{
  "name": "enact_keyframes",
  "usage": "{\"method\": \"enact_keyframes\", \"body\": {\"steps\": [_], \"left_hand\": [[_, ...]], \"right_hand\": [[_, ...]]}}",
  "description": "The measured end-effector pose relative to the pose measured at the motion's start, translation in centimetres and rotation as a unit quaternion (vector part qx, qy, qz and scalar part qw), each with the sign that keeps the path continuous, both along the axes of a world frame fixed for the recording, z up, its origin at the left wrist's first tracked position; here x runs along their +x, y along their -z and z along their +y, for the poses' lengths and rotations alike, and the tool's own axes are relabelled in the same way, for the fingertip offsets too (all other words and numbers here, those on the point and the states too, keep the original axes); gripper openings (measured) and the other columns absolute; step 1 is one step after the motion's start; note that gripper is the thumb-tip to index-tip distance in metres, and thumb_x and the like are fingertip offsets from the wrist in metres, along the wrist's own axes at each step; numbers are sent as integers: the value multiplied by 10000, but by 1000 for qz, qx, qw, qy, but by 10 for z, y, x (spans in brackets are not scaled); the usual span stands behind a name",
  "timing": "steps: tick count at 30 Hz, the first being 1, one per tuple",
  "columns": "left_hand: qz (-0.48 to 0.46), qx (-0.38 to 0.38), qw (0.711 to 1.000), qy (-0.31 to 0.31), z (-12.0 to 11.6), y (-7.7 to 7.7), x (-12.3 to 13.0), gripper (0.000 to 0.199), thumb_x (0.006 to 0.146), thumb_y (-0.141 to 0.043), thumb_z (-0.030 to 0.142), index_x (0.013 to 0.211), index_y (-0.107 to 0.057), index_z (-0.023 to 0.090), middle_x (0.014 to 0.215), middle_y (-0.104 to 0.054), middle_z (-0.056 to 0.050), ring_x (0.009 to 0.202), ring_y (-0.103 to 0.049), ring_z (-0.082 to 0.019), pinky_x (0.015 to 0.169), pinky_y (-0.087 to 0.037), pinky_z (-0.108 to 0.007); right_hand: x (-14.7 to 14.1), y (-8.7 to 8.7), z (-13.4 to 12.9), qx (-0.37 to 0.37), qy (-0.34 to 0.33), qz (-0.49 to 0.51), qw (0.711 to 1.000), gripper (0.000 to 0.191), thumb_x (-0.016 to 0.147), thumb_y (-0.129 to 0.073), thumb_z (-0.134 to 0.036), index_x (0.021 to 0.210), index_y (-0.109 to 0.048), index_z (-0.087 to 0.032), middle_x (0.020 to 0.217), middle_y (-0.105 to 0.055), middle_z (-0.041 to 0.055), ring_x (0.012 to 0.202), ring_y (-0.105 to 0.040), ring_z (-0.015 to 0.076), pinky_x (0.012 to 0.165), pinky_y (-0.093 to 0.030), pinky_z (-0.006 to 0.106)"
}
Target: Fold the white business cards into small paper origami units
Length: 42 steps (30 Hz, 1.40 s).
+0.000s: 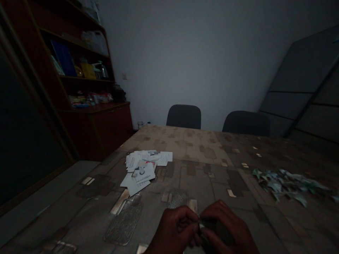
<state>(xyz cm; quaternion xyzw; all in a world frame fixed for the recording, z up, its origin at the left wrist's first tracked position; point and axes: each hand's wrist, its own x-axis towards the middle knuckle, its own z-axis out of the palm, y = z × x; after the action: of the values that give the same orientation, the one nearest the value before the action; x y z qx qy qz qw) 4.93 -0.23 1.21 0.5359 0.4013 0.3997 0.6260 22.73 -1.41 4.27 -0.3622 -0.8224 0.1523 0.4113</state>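
Low in the view, my left hand [178,226] and my right hand [227,225] meet over the near part of the table. Both have their fingers curled in a pinch, with the fingertips almost touching. A tiny pale bit shows between them, too small and dark to name. Ahead and to the left lies a loose pile of white printed cards [144,174], overlapping at different angles. Off to the right is a spread of crumpled greenish-white paper pieces [287,185]. Neither hand touches the pile or the spread.
A patterned cloth covers the large table [185,176]. Beyond its far edge stand two dark chairs, one [184,116] at the middle and another [245,121] to the right. A red-brown shelf cabinet [106,128] with household goods stands left. The room is dim.
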Motion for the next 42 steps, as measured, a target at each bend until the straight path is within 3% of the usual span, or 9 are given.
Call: {"method": "enact_keyframes", "body": {"steps": [12,17,21,23,26,32,42], "left_hand": [[-11,28,1000,-10,-1,-8,-2,63,694,-578,210,676,-583,150,551,-652,-28,512,-619,-146,525,-469,-253],[-38,20,999,-5,-1,-4,-1,89,716,-598,235,703,-579,149,549,-669,-38,497,-621,-145,507,-468,-247],[-65,-5,998,1,1,3,1,137,723,-637,263,747,-579,141,543,-676,-37,496,-632,-149,484,-461,-233],[-75,-23,997,2,2,5,2,160,717,-650,276,746,-574,138,536,-677,-39,480,-624,-142,470,-449,-224],[-78,-37,996,4,2,4,2,174,704,-658,288,719,-567,140,540,-682,-50,463,-613,-133,457,-436,-217],[-77,-26,997,-4,1,-1,2,130,701,-648,252,709,-577,143,530,-676,-36,480,-617,-132,479,-447,-223],[-90,-21,996,4,0,3,0,149,724,-662,272,725,-579,148,540,-689,-37,453,-605,-128,462,-447,-219]], "right_hand": [[1,2,0,-41,-11,-16,999,140,856,-618,-116,952,-671,-204,798,-687,30,749,-655,187,650,-535,289],[-1,-2,1,-2,-18,-25,1000,164,871,-618,-112,996,-660,-209,802,-704,27,729,-650,179,644,-531,280],[-1,-1,1,70,3,-26,997,248,876,-617,-124,1115,-597,-187,805,-695,39,700,-641,179,620,-535,273],[0,1,1,76,11,-30,997,216,866,-618,-114,1070,-597,-185,789,-684,34,691,-635,178,612,-530,269],[1,2,-1,41,0,-40,998,127,864,-617,-107,951,-617,-200,776,-675,24,701,-635,176,627,-523,268],[0,2,0,-26,17,-31,999,120,857,-630,-118,941,-659,-198,790,-692,29,733,-651,179,653,-525,264],[-5,2,1,-122,48,20,991,103,798,-625,-145,805,-720,-184,688,-682,28,650,-656,177,591,-502,261]]}}
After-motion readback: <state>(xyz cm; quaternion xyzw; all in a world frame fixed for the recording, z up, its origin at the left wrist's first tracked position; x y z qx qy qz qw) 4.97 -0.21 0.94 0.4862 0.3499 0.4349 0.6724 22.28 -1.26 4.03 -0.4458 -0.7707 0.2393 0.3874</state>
